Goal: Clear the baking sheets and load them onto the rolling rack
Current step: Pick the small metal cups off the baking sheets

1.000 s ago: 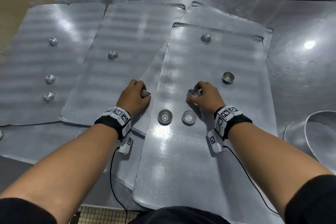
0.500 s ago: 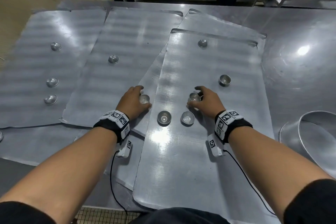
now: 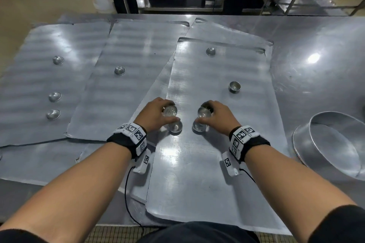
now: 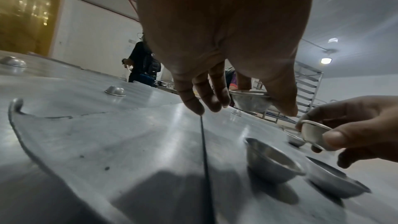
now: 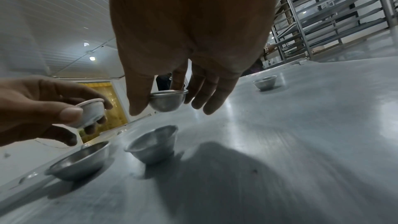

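Observation:
Several flat baking sheets overlap on the steel table; the nearest sheet (image 3: 197,173) lies on top. My left hand (image 3: 171,113) pinches a small metal cup (image 4: 251,100) just above another cup (image 3: 175,127) that stands on this sheet. My right hand (image 3: 203,113) pinches a second small cup (image 5: 167,100) above a cup (image 3: 199,127) on the same sheet. Both held cups are off the surface. Two more cups (image 3: 235,86) (image 3: 211,51) sit farther back on this sheet. The rolling rack (image 5: 344,14) stands beyond the table at the far right.
One inverted cup (image 3: 119,70) lies on the middle sheet (image 3: 138,45), and three on the left sheet (image 3: 39,41). A large round pan (image 3: 331,144) sits on the table at right. People stand beyond the far edge.
Both hands drew toward me, each carrying its cup. The left hand crossed from the sheet's edge onto the nearest sheet. Each held cup now hangs over a cup on the sheet.

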The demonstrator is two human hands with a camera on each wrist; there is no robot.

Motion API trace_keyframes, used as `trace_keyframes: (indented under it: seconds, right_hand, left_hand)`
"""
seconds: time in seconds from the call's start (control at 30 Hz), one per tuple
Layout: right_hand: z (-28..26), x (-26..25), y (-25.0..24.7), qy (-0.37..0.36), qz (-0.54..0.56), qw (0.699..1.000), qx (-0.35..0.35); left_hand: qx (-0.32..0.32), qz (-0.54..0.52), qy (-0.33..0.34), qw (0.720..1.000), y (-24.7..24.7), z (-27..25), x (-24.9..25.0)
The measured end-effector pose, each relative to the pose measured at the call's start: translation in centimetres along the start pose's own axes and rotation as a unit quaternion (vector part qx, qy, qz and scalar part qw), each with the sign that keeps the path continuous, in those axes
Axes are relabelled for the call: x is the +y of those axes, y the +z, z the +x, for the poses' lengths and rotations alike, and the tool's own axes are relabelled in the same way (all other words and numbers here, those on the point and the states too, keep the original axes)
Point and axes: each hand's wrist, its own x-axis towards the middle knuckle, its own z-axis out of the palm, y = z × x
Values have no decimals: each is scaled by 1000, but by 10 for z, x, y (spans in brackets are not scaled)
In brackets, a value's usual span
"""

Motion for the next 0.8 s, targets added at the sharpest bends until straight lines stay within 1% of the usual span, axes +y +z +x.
trace_keyframes:
  seconds: [0.13,0.33,0.43,0.57,0.8]
  right_hand:
    - [-15,1,7,3,-5,1000,-17]
    - [-25,1,17,14,-29,999,-37]
    - [-27,1,23,20,-35,998,-41]
    - [-26,1,25,36,-27,999,-25]
    - [-12,12,12,62,-32,998,-3]
  left_hand:
    - [-41,26,2,999,12,-7,4]
    - [-69,69,-5,995,24,-14,1]
    - [-67,83,-8,994,28,-14,-1]
    - [-58,83,-4,995,33,-11,1]
    - [-40,75,-22,996,45,7,12]
